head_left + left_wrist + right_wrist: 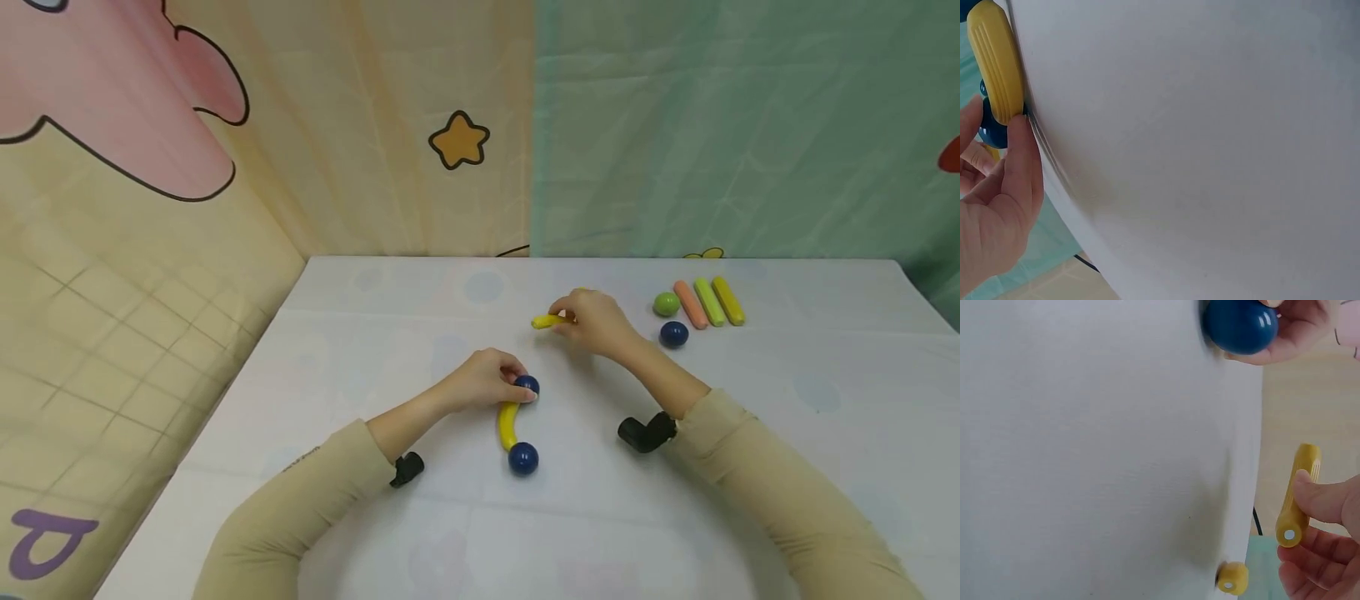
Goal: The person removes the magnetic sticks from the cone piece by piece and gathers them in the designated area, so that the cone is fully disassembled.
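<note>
My left hand (486, 380) pinches a dark blue ball (529, 384) between thumb and fingers, low over the white table. That ball meets the far end of a curved yellow stick (507, 427), and a second dark blue ball (523, 459) sits at its near end. In the left wrist view, the ridged side of the curved stick (999, 65) shows beside my fingertips. Farther back and to the right, my right hand (596, 321) holds a yellow stick (547, 321) above the table. A pale round spot marks this stick's end (1289, 535) in the right wrist view.
Another yellow piece (1233, 579) lies beyond my right hand, mostly hidden in the head view. At the back right are a green ball (666, 304), a dark blue ball (673, 335), an orange stick (691, 305), a light green stick (708, 302) and a yellow stick (728, 301).
</note>
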`<state>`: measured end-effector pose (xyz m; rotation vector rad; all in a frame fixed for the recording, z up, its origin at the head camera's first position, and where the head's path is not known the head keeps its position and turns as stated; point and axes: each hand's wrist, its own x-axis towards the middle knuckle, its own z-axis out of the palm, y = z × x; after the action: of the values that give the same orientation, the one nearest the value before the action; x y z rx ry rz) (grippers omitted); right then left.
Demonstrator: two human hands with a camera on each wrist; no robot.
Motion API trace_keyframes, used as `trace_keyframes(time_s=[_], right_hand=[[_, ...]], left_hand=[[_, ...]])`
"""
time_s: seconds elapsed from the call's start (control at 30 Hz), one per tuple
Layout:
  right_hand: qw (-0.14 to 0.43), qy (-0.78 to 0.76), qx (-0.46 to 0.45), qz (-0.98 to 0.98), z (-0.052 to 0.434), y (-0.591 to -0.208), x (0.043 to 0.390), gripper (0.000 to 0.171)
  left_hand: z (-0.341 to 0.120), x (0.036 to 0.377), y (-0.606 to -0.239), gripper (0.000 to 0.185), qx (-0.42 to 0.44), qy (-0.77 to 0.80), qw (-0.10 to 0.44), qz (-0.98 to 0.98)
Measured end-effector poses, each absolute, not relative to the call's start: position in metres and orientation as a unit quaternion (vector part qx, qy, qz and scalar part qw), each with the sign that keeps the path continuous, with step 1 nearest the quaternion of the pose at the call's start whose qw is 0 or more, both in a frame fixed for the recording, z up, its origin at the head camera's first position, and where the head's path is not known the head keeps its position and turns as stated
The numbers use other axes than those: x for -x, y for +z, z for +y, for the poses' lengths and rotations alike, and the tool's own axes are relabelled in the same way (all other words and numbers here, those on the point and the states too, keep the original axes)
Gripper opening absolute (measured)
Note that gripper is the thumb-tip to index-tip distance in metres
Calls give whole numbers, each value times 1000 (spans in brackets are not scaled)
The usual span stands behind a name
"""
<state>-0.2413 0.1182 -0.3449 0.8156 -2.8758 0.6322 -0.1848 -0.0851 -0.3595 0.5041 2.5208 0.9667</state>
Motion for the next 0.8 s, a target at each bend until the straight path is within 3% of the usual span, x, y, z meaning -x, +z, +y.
trace_keyframes(time_s=[0.47,0.8], right_hand=[[-51,339,-88,-935,123,-341,279,32],[-35,283,-72,-956,111,-344,291,31]], left_hand=[[-85,184,-360,27,-183,334,205,901],[-84,184,-357,28,-178,340,206,900]])
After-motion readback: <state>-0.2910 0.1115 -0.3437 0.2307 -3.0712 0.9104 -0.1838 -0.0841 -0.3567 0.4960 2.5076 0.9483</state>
